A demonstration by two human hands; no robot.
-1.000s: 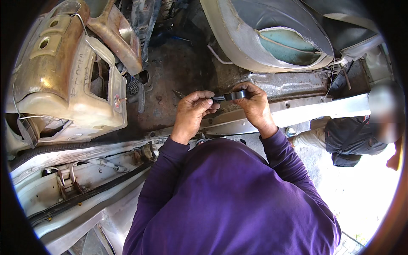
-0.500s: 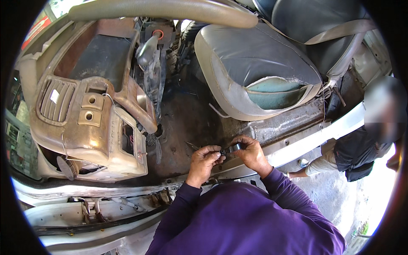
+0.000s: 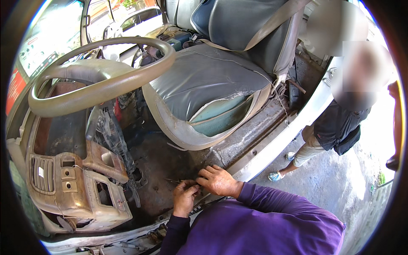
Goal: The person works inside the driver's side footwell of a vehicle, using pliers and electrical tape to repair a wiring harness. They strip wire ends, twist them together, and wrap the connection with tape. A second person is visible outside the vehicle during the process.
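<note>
- Both your hands meet low in the view, over the cab's floor edge, near 6 o'clock from its middle.
- Your left hand: fingers bent, thumb side toward the right hand, fingertips drawn together.
- Your right hand: back uppermost, fingers curled, its tips right at the left hand's.
- Grip: both look like a close pinch, but fingers hide the space between; cannot tell what, if anything, they grasp. Any small piece there is out of sight.
- Thin sliver on the stained floor, just beside your left fingertips, at their 10 o'clock.
- From your hands, at 12 o'clock: grey driver's seat; its cover is torn at 1 o'clock, baring teal foam.
- Between 10 and 11 o'clock: tan steering wheel.
- At 9 o'clock: worn beige dashboard, well apart from you.
- At 2 o'clock: white door sill; beyond it, another person stands outside.
</note>
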